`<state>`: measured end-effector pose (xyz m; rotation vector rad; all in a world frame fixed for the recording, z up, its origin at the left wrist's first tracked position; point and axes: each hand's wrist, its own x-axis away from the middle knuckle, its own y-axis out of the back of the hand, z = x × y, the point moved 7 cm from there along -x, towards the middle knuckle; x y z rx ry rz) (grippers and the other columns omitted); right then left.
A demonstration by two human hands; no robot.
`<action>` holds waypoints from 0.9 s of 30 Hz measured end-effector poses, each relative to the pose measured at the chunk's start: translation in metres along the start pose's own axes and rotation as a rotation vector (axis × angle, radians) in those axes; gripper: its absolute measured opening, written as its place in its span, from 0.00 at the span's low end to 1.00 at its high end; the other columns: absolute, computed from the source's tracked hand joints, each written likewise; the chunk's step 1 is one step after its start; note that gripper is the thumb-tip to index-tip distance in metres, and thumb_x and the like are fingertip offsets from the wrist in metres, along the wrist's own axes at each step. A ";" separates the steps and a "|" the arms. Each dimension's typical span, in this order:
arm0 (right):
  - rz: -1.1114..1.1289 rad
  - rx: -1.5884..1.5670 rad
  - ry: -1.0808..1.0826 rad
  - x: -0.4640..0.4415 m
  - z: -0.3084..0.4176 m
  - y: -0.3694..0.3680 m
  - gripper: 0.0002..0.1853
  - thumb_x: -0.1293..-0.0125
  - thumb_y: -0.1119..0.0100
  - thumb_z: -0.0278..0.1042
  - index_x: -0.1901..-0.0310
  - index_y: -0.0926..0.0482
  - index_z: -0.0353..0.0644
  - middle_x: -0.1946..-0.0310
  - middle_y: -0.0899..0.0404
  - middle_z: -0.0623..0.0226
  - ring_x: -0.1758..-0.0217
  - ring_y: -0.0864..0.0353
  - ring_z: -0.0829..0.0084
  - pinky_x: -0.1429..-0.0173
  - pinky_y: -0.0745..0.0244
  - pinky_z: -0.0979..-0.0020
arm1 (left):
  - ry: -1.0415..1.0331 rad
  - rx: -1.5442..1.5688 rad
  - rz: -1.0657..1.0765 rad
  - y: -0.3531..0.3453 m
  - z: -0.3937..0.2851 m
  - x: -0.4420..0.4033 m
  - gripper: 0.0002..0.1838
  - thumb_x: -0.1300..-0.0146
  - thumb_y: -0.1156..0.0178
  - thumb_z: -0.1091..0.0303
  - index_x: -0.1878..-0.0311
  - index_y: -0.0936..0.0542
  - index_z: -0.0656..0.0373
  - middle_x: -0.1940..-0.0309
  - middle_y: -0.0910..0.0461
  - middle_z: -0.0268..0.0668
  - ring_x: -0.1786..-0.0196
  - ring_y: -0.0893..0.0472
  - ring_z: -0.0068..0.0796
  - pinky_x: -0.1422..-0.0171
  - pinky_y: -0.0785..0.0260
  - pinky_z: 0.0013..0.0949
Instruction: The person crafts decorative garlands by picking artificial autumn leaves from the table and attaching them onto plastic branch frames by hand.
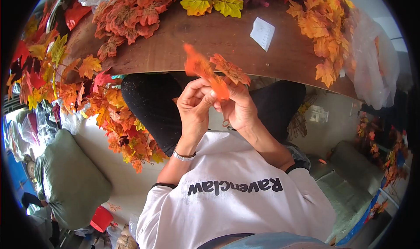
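Observation:
My left hand (195, 101), with a watch at the wrist, pinches a bright orange artificial maple leaf (203, 69) between thumb and fingers. The leaf's upper part is smeared by motion. Close against it, my right hand (239, 106) has its fingers closed around the base of a darker orange-brown artificial maple leaf (231, 68). Both hands meet just over the near edge of the brown table (175, 47), above my lap. A small curled loop (226, 123) hangs below my right fingers. The leaf stems are mostly hidden by the fingers.
On the table lie red-orange leaves (131, 17), yellow leaves (197, 3), a paper slip (262, 33) and a pile of orange leaves (319, 30). Leaf garlands (118, 122) hang at the left. A green sack (72, 179) and a red container (101, 218) stand on the floor.

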<state>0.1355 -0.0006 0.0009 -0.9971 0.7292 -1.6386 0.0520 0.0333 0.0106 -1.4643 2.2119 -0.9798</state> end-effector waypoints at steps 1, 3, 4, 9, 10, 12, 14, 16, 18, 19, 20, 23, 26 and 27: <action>0.009 0.024 -0.005 0.000 0.000 -0.001 0.11 0.41 0.42 0.34 0.61 0.27 0.37 0.78 0.30 0.70 0.76 0.28 0.76 0.75 0.31 0.75 | 0.019 -0.007 -0.008 0.000 0.001 -0.002 0.11 0.44 0.43 0.81 0.56 0.27 0.66 0.73 0.21 0.39 0.74 0.23 0.20 0.73 0.30 0.22; 0.062 0.052 -0.026 -0.001 0.001 -0.001 0.13 0.43 0.41 0.33 0.58 0.27 0.37 0.78 0.31 0.70 0.76 0.29 0.76 0.74 0.30 0.73 | 0.043 -0.006 0.009 -0.002 -0.001 -0.001 0.10 0.43 0.43 0.81 0.57 0.27 0.66 0.74 0.21 0.39 0.74 0.23 0.21 0.74 0.30 0.22; 0.093 0.080 -0.032 -0.001 0.003 0.000 0.13 0.43 0.41 0.33 0.58 0.27 0.37 0.78 0.30 0.70 0.76 0.28 0.75 0.74 0.29 0.73 | 0.052 -0.007 0.012 -0.002 -0.001 0.001 0.10 0.43 0.43 0.81 0.58 0.27 0.66 0.74 0.22 0.39 0.74 0.23 0.21 0.75 0.30 0.22; 0.177 0.176 -0.057 -0.003 0.008 0.001 0.13 0.43 0.41 0.31 0.56 0.28 0.40 0.73 0.29 0.70 0.70 0.27 0.72 0.67 0.28 0.69 | 0.164 -0.137 0.069 0.000 0.001 -0.007 0.08 0.44 0.40 0.76 0.60 0.26 0.65 0.76 0.23 0.35 0.74 0.24 0.18 0.73 0.31 0.21; 0.165 0.178 -0.027 -0.004 0.007 0.002 0.14 0.43 0.41 0.31 0.55 0.28 0.40 0.72 0.28 0.71 0.69 0.27 0.71 0.66 0.28 0.69 | 0.071 -0.264 0.098 0.000 -0.006 -0.010 0.08 0.44 0.40 0.76 0.60 0.25 0.65 0.76 0.23 0.34 0.74 0.25 0.18 0.72 0.32 0.21; 0.101 0.261 0.050 -0.003 -0.001 0.019 0.19 0.42 0.41 0.36 0.50 0.31 0.42 0.68 0.30 0.72 0.64 0.28 0.72 0.62 0.31 0.71 | -0.110 -0.516 0.154 -0.002 -0.016 -0.014 0.09 0.43 0.40 0.75 0.60 0.25 0.64 0.76 0.24 0.34 0.74 0.25 0.18 0.70 0.32 0.21; 0.091 0.344 0.146 -0.005 -0.005 0.030 0.21 0.41 0.41 0.38 0.49 0.33 0.42 0.68 0.30 0.72 0.63 0.29 0.73 0.63 0.33 0.73 | -0.044 -0.395 0.181 -0.002 -0.019 -0.017 0.08 0.43 0.40 0.74 0.60 0.24 0.63 0.72 0.24 0.34 0.72 0.25 0.18 0.69 0.34 0.21; 0.201 0.171 0.044 -0.006 -0.009 0.023 0.17 0.40 0.43 0.38 0.53 0.30 0.41 0.65 0.29 0.69 0.64 0.28 0.75 0.62 0.33 0.74 | 0.099 -0.111 0.186 -0.004 -0.017 -0.017 0.08 0.44 0.40 0.74 0.61 0.24 0.63 0.70 0.24 0.34 0.71 0.25 0.19 0.70 0.34 0.21; 0.235 0.006 -0.073 -0.004 -0.013 0.011 0.15 0.40 0.43 0.40 0.55 0.29 0.41 0.64 0.28 0.68 0.66 0.29 0.77 0.62 0.34 0.75 | 0.128 -0.029 0.105 -0.002 -0.017 -0.016 0.06 0.43 0.41 0.75 0.62 0.25 0.64 0.71 0.23 0.35 0.72 0.25 0.19 0.71 0.35 0.20; 0.214 -0.072 -0.136 0.000 -0.018 0.007 0.16 0.40 0.42 0.41 0.55 0.30 0.42 0.64 0.28 0.68 0.66 0.30 0.78 0.63 0.35 0.76 | 0.106 -0.044 0.057 0.005 -0.011 -0.017 0.06 0.43 0.41 0.75 0.62 0.25 0.64 0.72 0.23 0.36 0.73 0.25 0.18 0.72 0.35 0.20; 0.193 -0.148 -0.197 0.004 -0.024 0.004 0.17 0.41 0.42 0.42 0.55 0.30 0.42 0.64 0.28 0.68 0.67 0.30 0.79 0.64 0.36 0.76 | 0.083 -0.057 0.012 0.010 -0.009 -0.017 0.06 0.43 0.41 0.75 0.63 0.25 0.64 0.73 0.23 0.36 0.74 0.25 0.18 0.72 0.36 0.19; 0.215 0.016 -0.207 0.002 -0.027 0.012 0.17 0.39 0.45 0.39 0.52 0.30 0.41 0.62 0.27 0.69 0.64 0.27 0.78 0.59 0.31 0.75 | -0.003 -0.134 0.019 0.015 -0.015 -0.017 0.04 0.42 0.43 0.75 0.64 0.26 0.63 0.70 0.22 0.38 0.78 0.28 0.16 0.75 0.38 0.17; 0.202 0.697 -0.158 -0.025 -0.002 0.040 0.15 0.41 0.42 0.38 0.56 0.24 0.37 0.58 0.22 0.65 0.57 0.22 0.76 0.55 0.27 0.75 | -0.034 -0.199 -0.008 0.021 -0.028 -0.014 0.04 0.43 0.42 0.76 0.64 0.26 0.64 0.73 0.20 0.39 0.77 0.26 0.18 0.77 0.37 0.18; 0.266 0.791 -0.168 -0.035 0.010 0.052 0.22 0.40 0.43 0.38 0.46 0.29 0.36 0.54 0.23 0.62 0.51 0.23 0.73 0.47 0.29 0.76 | -0.065 -0.216 0.011 0.026 -0.026 -0.014 0.05 0.42 0.42 0.77 0.63 0.25 0.64 0.73 0.20 0.40 0.76 0.25 0.19 0.75 0.34 0.21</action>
